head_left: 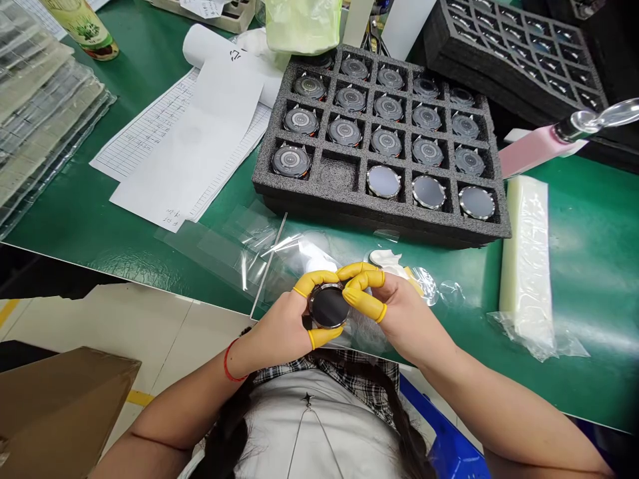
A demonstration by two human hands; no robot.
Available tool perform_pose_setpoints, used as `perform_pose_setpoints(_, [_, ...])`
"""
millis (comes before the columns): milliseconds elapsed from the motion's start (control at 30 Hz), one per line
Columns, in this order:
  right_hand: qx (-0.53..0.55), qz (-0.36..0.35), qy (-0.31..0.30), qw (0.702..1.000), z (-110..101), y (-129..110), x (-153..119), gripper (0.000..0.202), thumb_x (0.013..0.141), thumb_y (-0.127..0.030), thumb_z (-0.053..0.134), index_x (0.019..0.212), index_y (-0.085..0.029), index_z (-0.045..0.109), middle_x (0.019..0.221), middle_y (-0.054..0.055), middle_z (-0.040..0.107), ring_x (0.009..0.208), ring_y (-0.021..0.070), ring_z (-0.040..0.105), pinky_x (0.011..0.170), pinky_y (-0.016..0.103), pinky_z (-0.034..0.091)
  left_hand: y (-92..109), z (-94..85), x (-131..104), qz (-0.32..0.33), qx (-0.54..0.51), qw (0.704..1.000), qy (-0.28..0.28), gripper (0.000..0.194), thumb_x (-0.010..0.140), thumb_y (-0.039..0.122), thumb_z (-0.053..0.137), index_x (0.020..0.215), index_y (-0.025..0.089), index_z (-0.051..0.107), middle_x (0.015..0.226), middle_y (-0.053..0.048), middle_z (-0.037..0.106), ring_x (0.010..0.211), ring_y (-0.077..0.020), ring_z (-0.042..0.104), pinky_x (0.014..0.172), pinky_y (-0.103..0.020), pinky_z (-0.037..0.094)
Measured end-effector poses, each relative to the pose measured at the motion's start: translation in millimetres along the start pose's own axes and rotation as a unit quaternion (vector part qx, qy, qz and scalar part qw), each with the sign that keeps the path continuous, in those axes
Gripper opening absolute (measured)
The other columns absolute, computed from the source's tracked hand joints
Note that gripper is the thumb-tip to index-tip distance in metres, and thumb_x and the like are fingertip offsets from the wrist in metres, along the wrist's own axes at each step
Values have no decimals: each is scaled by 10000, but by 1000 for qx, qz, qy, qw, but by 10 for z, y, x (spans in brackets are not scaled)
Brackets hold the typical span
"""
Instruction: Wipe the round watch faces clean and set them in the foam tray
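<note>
Yellow finger cots cover several fingertips of both hands. A round smartwatch (pixel 329 306) without a strap, with a dark glossy face and metal rim, is held face up near the table's front edge. My left hand (pixel 284 322) is closed around its left side, thumb and finger on opposite parts of the rim. At the watch's right edge my right hand (pixel 394 303) is closed, its fingertips pinched together on the rim; whether a thin film is between them is hidden. Beyond the hands stands a black foam tray (pixel 382 216) of round watches, one front-row slot bare.
Clear plastic sheets (pixel 214 256) and peeled film scraps (pixel 389 259) lie before the tray. A wrapped white block (pixel 526 266) and pink bottle (pixel 534 148) are right. Papers (pixel 184 146) and stacked clear trays (pixel 44 113) lie left. Another foam tray (pixel 499 70) stands back right.
</note>
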State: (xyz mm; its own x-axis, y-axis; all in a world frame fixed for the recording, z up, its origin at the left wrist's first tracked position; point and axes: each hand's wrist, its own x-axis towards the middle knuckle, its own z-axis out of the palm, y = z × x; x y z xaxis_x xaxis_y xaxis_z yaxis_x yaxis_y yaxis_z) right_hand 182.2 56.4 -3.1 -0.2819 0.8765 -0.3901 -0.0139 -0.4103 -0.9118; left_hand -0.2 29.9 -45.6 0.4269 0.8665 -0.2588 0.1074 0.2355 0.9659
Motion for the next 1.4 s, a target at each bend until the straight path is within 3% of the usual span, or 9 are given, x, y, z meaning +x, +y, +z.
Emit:
perform_pose_setpoints(433, [-53, -27, 5, 998, 1, -3, 16, 123, 779, -254, 704, 679, -214, 645, 1028, 21, 625, 942, 155, 590, 903, 321, 459, -7, -12, 5, -1, 4, 1000, -4, 557, 792, 247, 719, 1260, 297, 420, 1052, -15, 687, 882, -197, 701, 808, -334, 565])
perform_pose_setpoints(667, [-137, -73, 14, 988, -1, 5, -1, 111, 807, -240, 667, 702, -221, 635, 1018, 25, 644, 958, 181, 597, 902, 369, 451, 0, -6, 12, 15, 14, 1000, 9, 550, 782, 233, 725, 1250, 289, 441, 1057, -7, 659, 855, -166, 670, 784, -290, 550])
perform_pose_setpoints(767, [-256, -176, 43, 949, -17, 9, -10, 99, 833, -188, 637, 742, -225, 626, 973, 21, 671, 952, 191, 594, 882, 380, 433, -2, 2, 12, 19, 14, 1000, 19, 536, 785, 248, 730, 1238, 296, 449, 1024, 10, 661, 820, -145, 661, 759, -264, 543])
perform_pose_setpoints(867, [-379, -299, 94, 871, -40, 33, -19, 54, 879, -181, 601, 883, -226, 632, 973, 35, 683, 946, 208, 578, 885, 406, 403, -1, 15, 5, 17, 6, 999, 28, 534, 790, 268, 732, 1241, 296, 447, 1010, 16, 670, 831, -146, 668, 782, -266, 545])
perform_pose_setpoints(933, [-411, -322, 91, 848, -43, 52, -28, 149, 880, -248, 630, 1025, -217, 618, 1016, 60, 673, 945, 225, 567, 858, 407, 411, 6, 24, -5, 12, 5, 999, 30, 552, 784, 286, 742, 1250, 294, 446, 1044, 7, 673, 873, -160, 672, 809, -279, 546])
perform_pose_setpoints(1033, [-401, -249, 12, 882, -19, 52, -36, 339, 819, -377, 711, 1095, -210, 604, 984, 63, 651, 891, 229, 556, 776, 372, 437, 35, 40, -28, 6, 12, 1000, 26, 574, 775, 287, 749, 1268, 289, 454, 1124, -18, 666, 954, -189, 668, 832, -297, 547])
perform_pose_setpoints(1133, [-332, -125, -42, 934, 18, 13, -25, 308, 786, -460, 719, 936, -204, 637, 835, 31, 619, 776, 201, 537, 689, 330, 433, 78, 71, -52, 12, 22, 1000, 15, 538, 791, 271, 729, 1266, 291, 477, 1140, -21, 672, 988, -198, 667, 865, -316, 542])
perform_pose_setpoints(1233, [-199, -15, -77, 977, 36, -21, -1, 326, 751, -494, 729, 825, -191, 633, 768, 14, 601, 714, 172, 526, 646, 300, 429, 115, 112, -65, 19, 18, 1000, 3, 524, 796, 247, 719, 1264, 295, 489, 1112, -13, 686, 976, -191, 674, 873, -317, 542])
perform_pose_setpoints(1400, [-78, 23, -88, 993, 30, 2, 21, 323, 746, -489, 728, 727, -181, 633, 678, -16, 546, 652, 134, 479, 608, 264, 397, 152, 147, -68, 5, 19, 1000, 5, 536, 787, 218, 716, 1268, 298, 495, 1043, 9, 693, 908, -174, 676, 843, -308, 547])
